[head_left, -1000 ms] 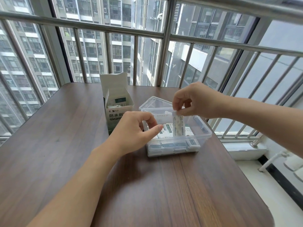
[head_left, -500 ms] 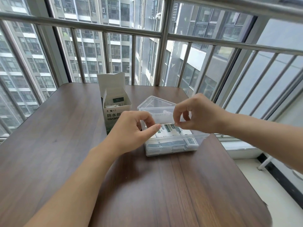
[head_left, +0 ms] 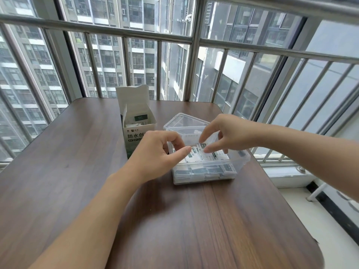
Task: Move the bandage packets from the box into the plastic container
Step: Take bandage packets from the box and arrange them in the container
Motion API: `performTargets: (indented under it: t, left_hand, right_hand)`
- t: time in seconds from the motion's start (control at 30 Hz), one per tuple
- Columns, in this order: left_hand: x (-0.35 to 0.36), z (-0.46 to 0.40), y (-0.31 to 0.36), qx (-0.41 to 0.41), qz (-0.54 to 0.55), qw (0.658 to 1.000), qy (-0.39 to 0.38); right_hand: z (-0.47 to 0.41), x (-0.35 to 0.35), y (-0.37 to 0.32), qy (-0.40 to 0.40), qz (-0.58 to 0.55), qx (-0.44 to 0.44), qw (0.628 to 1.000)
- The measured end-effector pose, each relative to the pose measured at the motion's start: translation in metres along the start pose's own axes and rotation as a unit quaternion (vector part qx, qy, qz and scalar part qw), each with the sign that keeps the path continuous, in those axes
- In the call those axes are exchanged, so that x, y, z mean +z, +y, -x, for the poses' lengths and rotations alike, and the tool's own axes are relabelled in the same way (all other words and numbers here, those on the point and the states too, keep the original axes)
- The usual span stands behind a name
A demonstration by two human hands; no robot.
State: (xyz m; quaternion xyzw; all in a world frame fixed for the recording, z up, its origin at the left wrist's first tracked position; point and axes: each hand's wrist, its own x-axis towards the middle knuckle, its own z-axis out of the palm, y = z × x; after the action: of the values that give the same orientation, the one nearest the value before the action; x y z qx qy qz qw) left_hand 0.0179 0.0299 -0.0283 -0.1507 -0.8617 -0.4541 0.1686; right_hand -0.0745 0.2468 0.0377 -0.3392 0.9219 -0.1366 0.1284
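— What is your left hand [head_left: 155,154] doing?
— Its curled fingers hold the near left corner of the tub [head_left: 240,158].
— And your right hand [head_left: 226,135]?
— Over the tub, it pinches one packet [head_left: 204,150] above the packets [head_left: 196,159] lying inside.
— Where is the box [head_left: 138,131]?
— Just left of the tub and behind it, open, on the table [head_left: 77,152].

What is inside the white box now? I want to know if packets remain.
The white box stands open; a few white packets show near its top. Its walls hide anything deeper.
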Motion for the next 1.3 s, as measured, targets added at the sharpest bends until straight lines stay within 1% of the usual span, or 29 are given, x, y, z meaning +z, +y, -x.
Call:
performTargets:
  t: [0.17, 0.33, 0.5, 0.6, 0.77, 0.97, 1.3]
  left_hand:
    - [0.000, 0.001, 0.000, 0.003, 0.000, 1.000, 0.002]
    - [-0.001, 0.001, 0.001, 0.004, -0.002, 1.000, -0.001]
    - [-0.001, 0.001, 0.001, 0.007, -0.008, 1.000, -0.005]
    - [-0.001, 0.001, 0.001, 0.006, -0.008, 1.000, -0.006]
    - [0.001, -0.001, -0.005, 0.016, -0.019, 1.000, -0.004]
    - [0.002, -0.002, -0.006, 0.017, -0.022, 1.000, -0.006]
    - [0.001, -0.001, -0.005, 0.016, -0.019, 1.000, -0.006]
  right_hand:
    - [-0.019, 0.014, -0.003, -0.036, 0.047, 0.038, 0.998]
    - [-0.016, 0.014, -0.005, -0.034, 0.035, 0.058, 0.997]
    - [-0.009, 0.012, -0.007, -0.021, 0.034, 0.048, 0.998]
    - [-0.007, 0.007, -0.007, -0.013, 0.022, 0.056, 0.998]
    - [-0.007, 0.009, -0.007, -0.035, 0.050, 0.074, 0.995]
    - [-0.009, 0.013, -0.004, -0.033, 0.080, 0.077, 0.993]
    - [-0.013, 0.008, -0.007, -0.078, 0.075, 0.086, 0.990]
